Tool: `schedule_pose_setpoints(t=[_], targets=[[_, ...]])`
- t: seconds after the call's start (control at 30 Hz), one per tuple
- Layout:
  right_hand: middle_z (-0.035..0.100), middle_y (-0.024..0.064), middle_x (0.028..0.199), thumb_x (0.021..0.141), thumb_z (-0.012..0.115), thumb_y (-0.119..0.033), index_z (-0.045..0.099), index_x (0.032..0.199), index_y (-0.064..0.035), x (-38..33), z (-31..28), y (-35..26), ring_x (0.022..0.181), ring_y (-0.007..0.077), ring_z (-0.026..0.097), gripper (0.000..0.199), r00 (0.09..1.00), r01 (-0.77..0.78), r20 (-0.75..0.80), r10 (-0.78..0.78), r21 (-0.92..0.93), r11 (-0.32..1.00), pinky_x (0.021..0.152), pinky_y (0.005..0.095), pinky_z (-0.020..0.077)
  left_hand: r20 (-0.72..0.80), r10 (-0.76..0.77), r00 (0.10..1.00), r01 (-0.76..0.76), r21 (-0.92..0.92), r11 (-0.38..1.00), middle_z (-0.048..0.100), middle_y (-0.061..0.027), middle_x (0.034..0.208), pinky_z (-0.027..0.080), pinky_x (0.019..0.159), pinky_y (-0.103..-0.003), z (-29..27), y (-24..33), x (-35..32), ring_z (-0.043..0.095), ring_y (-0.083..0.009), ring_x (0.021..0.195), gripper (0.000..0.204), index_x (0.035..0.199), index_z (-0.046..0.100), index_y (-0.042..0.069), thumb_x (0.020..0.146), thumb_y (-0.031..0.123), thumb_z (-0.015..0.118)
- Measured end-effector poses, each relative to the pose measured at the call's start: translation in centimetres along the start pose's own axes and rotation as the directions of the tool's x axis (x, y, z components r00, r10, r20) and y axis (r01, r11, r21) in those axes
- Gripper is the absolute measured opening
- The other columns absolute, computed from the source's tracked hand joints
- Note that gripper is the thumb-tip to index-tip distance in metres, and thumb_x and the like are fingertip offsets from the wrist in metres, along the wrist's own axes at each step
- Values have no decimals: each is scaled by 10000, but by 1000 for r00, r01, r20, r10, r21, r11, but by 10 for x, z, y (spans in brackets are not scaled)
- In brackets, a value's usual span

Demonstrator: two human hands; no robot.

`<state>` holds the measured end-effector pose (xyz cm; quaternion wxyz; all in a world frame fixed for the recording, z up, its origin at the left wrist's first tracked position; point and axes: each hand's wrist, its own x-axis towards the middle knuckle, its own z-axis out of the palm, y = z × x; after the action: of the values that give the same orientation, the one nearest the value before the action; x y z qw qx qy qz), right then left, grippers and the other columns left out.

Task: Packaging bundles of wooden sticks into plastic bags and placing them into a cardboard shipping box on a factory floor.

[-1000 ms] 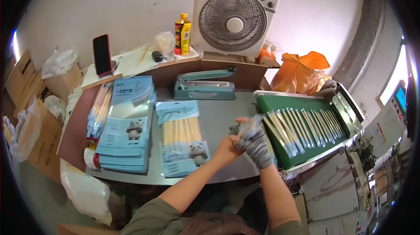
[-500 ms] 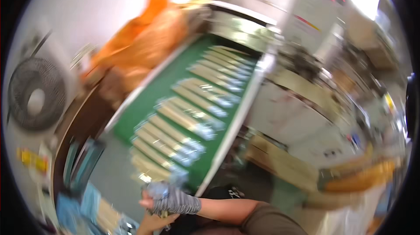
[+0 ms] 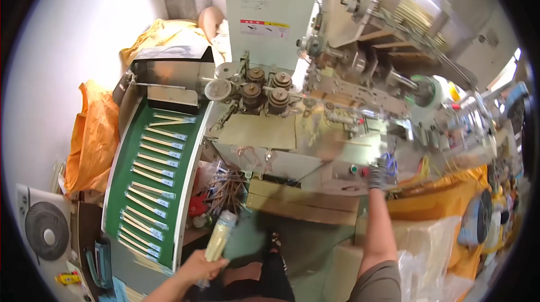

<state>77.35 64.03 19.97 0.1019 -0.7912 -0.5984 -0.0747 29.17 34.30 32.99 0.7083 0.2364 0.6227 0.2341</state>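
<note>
My left hand [image 3: 203,266], low in the middle, is closed round a bundle of wrapped chopsticks [image 3: 218,240]. The pale sticks stand tilted in clear film with bluish ends. Far out to the right, my right hand [image 3: 378,174] wears a grey fingerless glove and reaches to the front of a machine [image 3: 334,91]. It is beside a red push button [image 3: 364,171] on a small panel; its fingers are blurred, so contact cannot be told. On the left, a green conveyor belt [image 3: 139,136] carries a row of single wrapped chopstick packets [image 3: 154,161].
A bin of loose sticks [image 3: 225,186] stands beside the belt. Orange sacks [image 3: 90,139] and a fan [image 3: 48,231] are at the left. At right lie another orange sack [image 3: 433,203] and clear plastic bags [image 3: 422,271]. A control cabinet [image 3: 273,21] rises behind.
My view has swung right from the belt to the machine. My hands, together at the belt's near end before, are now apart: the left holds the bundle, the right reaches to the machine.
</note>
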Motion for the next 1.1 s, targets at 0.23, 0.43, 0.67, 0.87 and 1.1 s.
schedule_pose_setpoints(t=[0.23, 0.43, 0.67, 0.87, 1.1], targets=[[557, 230, 1055, 763, 427, -580, 536, 1105, -56, 94, 54, 85, 952, 390, 549, 636, 922, -232, 286, 260, -131, 964, 815, 425, 442, -283, -15, 959, 30, 50, 998, 497, -8, 518, 387, 404, -219, 3, 85, 29, 473, -85, 427, 234, 800, 524, 28, 804, 231, 641], [581, 67, 784, 787, 579, -453, 558, 970, 58, 112, 91, 133, 610, 166, 550, 543, 724, -660, 677, 131, 627, 414, 544, 320, 461, -383, 94, 919, -131, -71, 989, 485, -11, 507, 344, 397, -232, -29, 113, 12, 424, -78, 403, 242, 781, 517, 40, 837, 264, 592], [537, 45, 894, 795, 620, -261, 443, 1156, -51, -71, -19, -151, 635, 108, 497, 453, 298, -733, 698, -650, 604, 313, 515, 244, 427, -455, 91, 886, -253, -310, 916, 427, 2, 488, 316, 387, -227, -109, 102, -27, 371, -79, 393, 264, 785, 506, 27, 891, 270, 506], [503, 52, 990, 743, 690, -290, 302, 1246, -39, -149, -142, -450, 856, 137, 484, 684, -114, -161, 207, -972, 961, 224, 691, 278, 426, -480, 267, 836, -451, -325, 831, 428, 8, 484, 297, 352, -205, -208, 95, -92, 381, -69, 374, 319, 826, 475, 63, 901, 373, 460], [490, 67, 968, 811, 612, -345, 319, 1176, -84, -212, -227, -697, 862, 184, 469, 537, -387, 172, 183, -904, 977, 125, 813, 301, 398, -437, 336, 835, -492, -316, 811, 433, 11, 486, 304, 353, -206, -347, 79, -151, 374, -64, 377, 359, 871, 494, 37, 914, 387, 426]])
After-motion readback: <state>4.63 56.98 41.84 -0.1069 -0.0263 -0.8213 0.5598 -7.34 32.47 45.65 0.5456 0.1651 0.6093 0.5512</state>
